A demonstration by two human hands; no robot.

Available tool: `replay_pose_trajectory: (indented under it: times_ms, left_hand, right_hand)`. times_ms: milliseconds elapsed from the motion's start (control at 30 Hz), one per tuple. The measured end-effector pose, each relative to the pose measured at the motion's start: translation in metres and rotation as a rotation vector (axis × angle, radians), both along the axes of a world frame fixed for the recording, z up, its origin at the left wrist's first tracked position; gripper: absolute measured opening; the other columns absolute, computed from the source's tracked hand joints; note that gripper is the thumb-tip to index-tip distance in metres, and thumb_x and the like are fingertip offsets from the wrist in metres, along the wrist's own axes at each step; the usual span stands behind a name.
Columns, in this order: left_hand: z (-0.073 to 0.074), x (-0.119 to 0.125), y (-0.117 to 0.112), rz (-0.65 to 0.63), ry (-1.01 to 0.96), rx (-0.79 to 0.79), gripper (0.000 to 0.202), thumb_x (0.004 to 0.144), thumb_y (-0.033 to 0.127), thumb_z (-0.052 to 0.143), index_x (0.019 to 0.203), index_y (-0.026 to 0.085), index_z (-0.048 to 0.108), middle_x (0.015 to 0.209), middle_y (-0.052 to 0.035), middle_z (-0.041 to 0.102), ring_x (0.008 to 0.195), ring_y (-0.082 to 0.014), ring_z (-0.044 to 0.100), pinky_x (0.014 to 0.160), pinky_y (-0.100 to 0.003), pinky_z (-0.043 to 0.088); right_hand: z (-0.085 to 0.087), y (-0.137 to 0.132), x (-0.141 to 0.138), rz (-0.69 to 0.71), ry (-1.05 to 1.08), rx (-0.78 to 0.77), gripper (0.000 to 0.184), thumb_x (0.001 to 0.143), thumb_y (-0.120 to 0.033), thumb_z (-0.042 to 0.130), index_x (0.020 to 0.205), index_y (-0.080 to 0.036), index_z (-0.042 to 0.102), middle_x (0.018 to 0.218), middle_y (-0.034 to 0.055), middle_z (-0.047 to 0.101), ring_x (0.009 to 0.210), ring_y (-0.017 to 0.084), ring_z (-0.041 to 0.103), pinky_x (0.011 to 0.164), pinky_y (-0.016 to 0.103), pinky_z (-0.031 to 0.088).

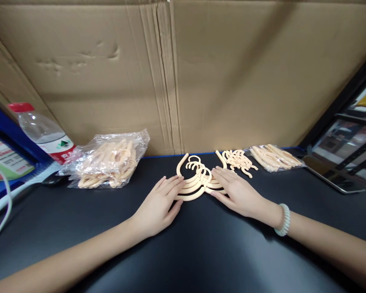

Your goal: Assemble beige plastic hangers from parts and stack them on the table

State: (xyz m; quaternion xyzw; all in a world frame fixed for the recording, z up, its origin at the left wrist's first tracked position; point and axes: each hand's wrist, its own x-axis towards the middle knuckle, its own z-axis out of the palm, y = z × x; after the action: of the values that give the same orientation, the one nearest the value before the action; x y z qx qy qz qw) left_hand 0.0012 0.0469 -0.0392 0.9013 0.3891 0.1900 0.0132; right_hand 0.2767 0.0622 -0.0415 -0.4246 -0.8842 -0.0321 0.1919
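A stack of small peach plastic hangers point(198, 179) lies flat on the black table point(183, 252), hooks pointing away from me. My left hand point(160, 207) rests palm down with fingers stretched out, its fingertips touching the left ends of the hangers. My right hand point(236, 191) also lies flat and open, fingers on the right ends of the stack. A white bead bracelet point(284, 219) sits on my right wrist. Neither hand grips anything.
A clear bag of peach hangers point(108, 160) lies at the left. A loose pile of hooks point(238, 160) and another bag of parts point(274, 157) lie at the right. A water bottle point(41, 130) stands far left. A cardboard wall point(183, 73) closes the back. A tablet point(332, 173) lies at right.
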Motion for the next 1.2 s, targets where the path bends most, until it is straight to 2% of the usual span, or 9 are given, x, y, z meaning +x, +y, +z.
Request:
replay_pose_trajectory:
  times_ms: [233, 567, 667, 767, 900, 1000, 1067, 1133, 1200]
  left_hand:
    - [0.002, 0.000, -0.002, -0.001, 0.012, 0.026, 0.041, 0.091, 0.016, 0.043, 0.132, 0.018, 0.047, 0.136, -0.0127, 0.055, 0.129, -0.0276, 0.047, 0.110, -0.056, 0.031]
    - [0.005, 0.002, -0.005, -0.031, -0.028, 0.037, 0.035, 0.089, 0.014, 0.045, 0.122, 0.021, 0.052, 0.129, -0.0094, 0.059, 0.122, -0.0253, 0.052, 0.108, -0.052, 0.032]
    - [0.007, 0.000, -0.006, -0.050, -0.072, 0.033, 0.034, 0.089, 0.014, 0.045, 0.121, 0.021, 0.052, 0.127, -0.0090, 0.060, 0.120, -0.0245, 0.053, 0.107, -0.050, 0.033]
    - [0.016, -0.005, -0.002, -0.043, -0.142, 0.035, 0.032, 0.089, 0.016, 0.045, 0.120, 0.020, 0.052, 0.124, -0.0098, 0.061, 0.118, -0.0245, 0.054, 0.103, -0.045, 0.039]
    - [0.033, -0.006, 0.022, 0.048, -0.161, -0.031, 0.031, 0.090, 0.025, 0.046, 0.119, 0.017, 0.054, 0.118, -0.0100, 0.063, 0.110, -0.0245, 0.057, 0.096, -0.040, 0.045]
    - [0.040, 0.001, 0.053, 0.184, -0.093, -0.130, 0.029, 0.090, 0.029, 0.050, 0.114, 0.016, 0.057, 0.109, -0.0078, 0.066, 0.100, -0.0220, 0.062, 0.089, -0.033, 0.049]
    - [0.039, 0.009, 0.075, 0.238, -0.062, -0.159, 0.034, 0.087, 0.031, 0.055, 0.116, 0.014, 0.056, 0.106, -0.0090, 0.066, 0.092, -0.0228, 0.065, 0.082, -0.034, 0.051]
    - [0.037, 0.017, 0.092, 0.291, -0.020, -0.185, 0.037, 0.087, 0.033, 0.058, 0.117, 0.013, 0.055, 0.107, -0.0116, 0.064, 0.095, -0.0248, 0.064, 0.082, -0.035, 0.051]
    - [0.035, 0.022, 0.102, 0.336, 0.023, -0.206, 0.038, 0.086, 0.031, 0.062, 0.118, 0.012, 0.055, 0.110, -0.0127, 0.063, 0.099, -0.0252, 0.063, 0.086, -0.037, 0.051]
  right_hand:
    - [0.000, -0.001, 0.000, -0.003, -0.021, 0.023, 0.058, 0.096, -0.045, 0.046, 0.136, -0.004, 0.048, 0.135, 0.0216, 0.054, 0.131, 0.032, 0.045, 0.110, 0.051, 0.037]
    - [-0.001, 0.002, 0.001, 0.000, 0.019, 0.048, 0.051, 0.096, -0.044, 0.048, 0.132, -0.008, 0.052, 0.132, 0.0181, 0.057, 0.127, 0.032, 0.047, 0.107, 0.050, 0.040]
    - [0.005, 0.005, 0.006, -0.023, 0.065, 0.057, 0.048, 0.098, -0.039, 0.042, 0.133, -0.006, 0.050, 0.130, 0.0194, 0.058, 0.124, 0.032, 0.050, 0.103, 0.050, 0.043]
    - [0.019, 0.013, 0.015, -0.042, 0.109, 0.035, 0.044, 0.099, -0.034, 0.038, 0.131, -0.007, 0.052, 0.123, 0.0193, 0.062, 0.116, 0.030, 0.056, 0.099, 0.048, 0.046]
    - [0.050, 0.041, 0.014, -0.147, 0.118, -0.133, 0.029, 0.095, -0.024, 0.047, 0.117, -0.014, 0.063, 0.101, 0.0107, 0.072, 0.091, 0.023, 0.067, 0.083, 0.035, 0.052]
    - [0.071, 0.072, -0.006, -0.224, 0.045, -0.243, 0.018, 0.091, -0.023, 0.055, 0.094, -0.015, 0.070, 0.087, 0.0079, 0.073, 0.081, 0.020, 0.068, 0.075, 0.029, 0.050]
    - [0.076, 0.093, -0.024, -0.259, -0.004, -0.309, 0.018, 0.089, -0.025, 0.059, 0.082, -0.013, 0.070, 0.080, 0.0092, 0.072, 0.075, 0.020, 0.068, 0.070, 0.028, 0.050]
    - [0.075, 0.111, -0.042, -0.303, -0.077, -0.428, 0.027, 0.088, -0.029, 0.063, 0.069, -0.010, 0.068, 0.064, 0.0094, 0.068, 0.061, 0.018, 0.066, 0.061, 0.028, 0.050]
    - [0.068, 0.125, -0.056, -0.341, -0.136, -0.544, 0.028, 0.088, -0.032, 0.065, 0.072, -0.009, 0.066, 0.064, 0.0057, 0.066, 0.057, 0.015, 0.063, 0.057, 0.027, 0.051]
